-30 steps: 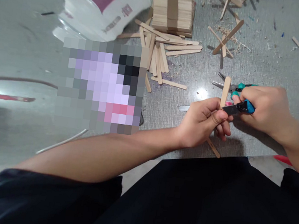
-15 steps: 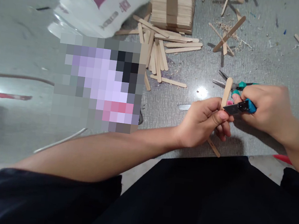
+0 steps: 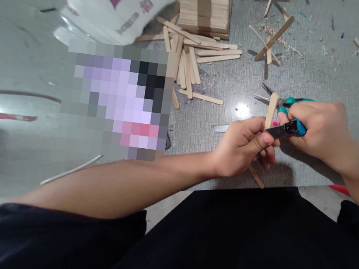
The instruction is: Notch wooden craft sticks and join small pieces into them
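Note:
My left hand [image 3: 244, 147] is closed round a flat wooden craft stick [image 3: 271, 109] that stands upright out of my fingers; its lower end pokes out below the hand. My right hand [image 3: 319, 128] grips a blue-handled utility knife [image 3: 286, 128], and the dark blade rests against the stick just above my left thumb. Both hands hover over the grey table [image 3: 226, 83] at its near edge, above my dark-clothed lap.
Teal-handled pliers [image 3: 283, 102] lie on the table just behind my hands. Loose sticks [image 3: 192, 61] and a banded bundle of sticks [image 3: 205, 5] lie farther back. A white and purple bag [image 3: 117, 3] lies at the back left, glued stick crosses [image 3: 273, 39] at the back right.
Both hands keep their grip and place. The view has drifted slightly, so the objects on the table sit a little higher in the picture.

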### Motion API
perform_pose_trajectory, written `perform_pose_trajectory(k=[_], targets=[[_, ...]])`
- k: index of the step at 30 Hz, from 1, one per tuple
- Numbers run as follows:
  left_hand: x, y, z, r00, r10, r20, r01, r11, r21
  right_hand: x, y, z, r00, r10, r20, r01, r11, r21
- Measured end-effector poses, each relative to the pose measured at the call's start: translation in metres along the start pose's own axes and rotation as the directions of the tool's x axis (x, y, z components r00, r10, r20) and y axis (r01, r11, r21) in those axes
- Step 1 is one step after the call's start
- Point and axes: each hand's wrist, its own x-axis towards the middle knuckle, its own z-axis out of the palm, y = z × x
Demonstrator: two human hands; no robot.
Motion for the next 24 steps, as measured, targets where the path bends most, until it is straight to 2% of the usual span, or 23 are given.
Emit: perform_pose_trajectory(k=[6, 16, 24], targets=[[-0.0017, -0.0027, -0.0026, 0.998, -0.023, 0.054, 0.021, 0.999, 0.038, 0.0001, -0.001, 0.0016, 1.0, -0.023, 0.005, 0.022, 1.0, 0.006], [-0.0024, 0.0042, -0.0032, 0.988, -0.037, 0.153, 0.041, 0.999, -0.024, 0.0014, 0.0008, -0.0009, 0.997, -0.057, 0.045, 0.056, 0.998, 0.02], [-0.0006, 0.0037, -0.0078, 0.975, -0.042, 0.217, 0.033, 0.999, 0.041, 0.0021, 0.0052, 0.0016, 0.996, -0.084, 0.016, 0.084, 0.996, -0.01]])
